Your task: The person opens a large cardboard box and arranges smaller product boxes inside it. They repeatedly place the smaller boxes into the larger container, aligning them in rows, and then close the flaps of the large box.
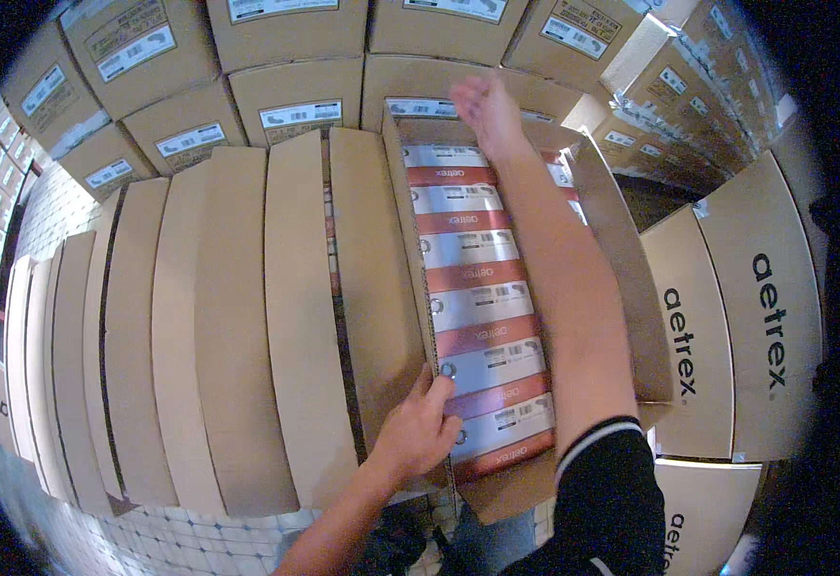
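An open cardboard carton (650, 370) stands in front of me, packed with a row of silver-and-red shoe boxes (485, 307). Each shoe box shows a white label and a round hole at its end. My left hand (422, 427) is closed over the carton's left wall near its front, thumb on the inner side beside the shoe boxes. At the far end, my right hand (487, 108) is raised above the carton's back edge, fingers apart and holding nothing. My right forearm crosses over the carton and hides part of its right side.
Several tall cartons with raised flaps (237, 326) line up to the left. Labelled closed cartons (295, 91) are stacked behind. More closed cartons (761, 307) stand at the right, and a tiled floor (189, 538) shows near my legs.
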